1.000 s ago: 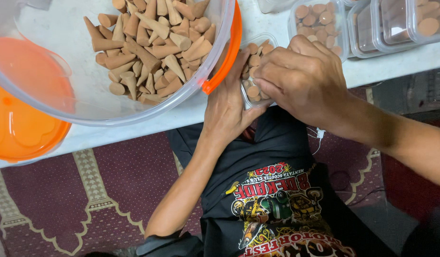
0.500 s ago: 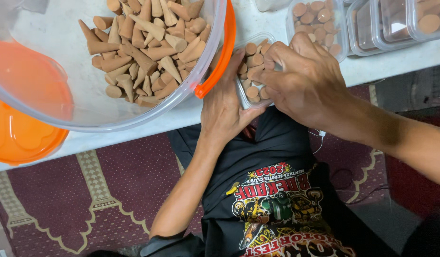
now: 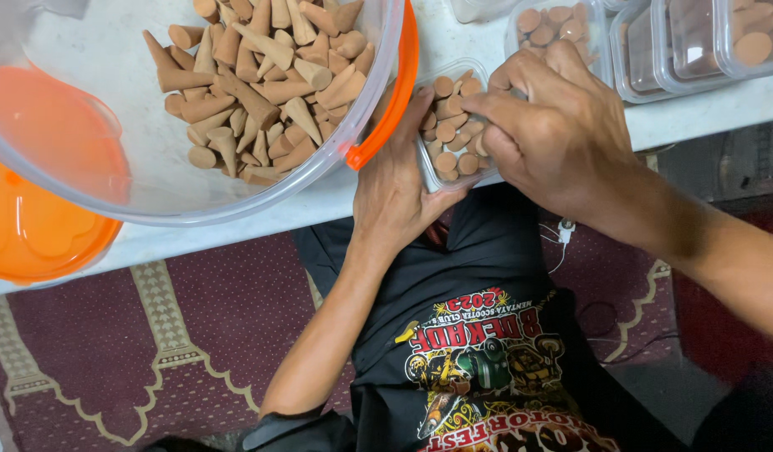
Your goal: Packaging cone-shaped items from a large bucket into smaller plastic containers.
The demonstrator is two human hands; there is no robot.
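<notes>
Cone-filled bowl (image 3: 110, 100) beside packed tray (image 3: 453, 125)

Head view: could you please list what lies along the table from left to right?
Orange lid → clear tub of brown cones → left hand → small tray of cones → right hand → filled clear trays.

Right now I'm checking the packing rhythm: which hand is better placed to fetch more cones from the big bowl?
Probably the left hand: it lies beside the bowl, steadying the small tray. The right hand is busy over the tray's cones.
</notes>
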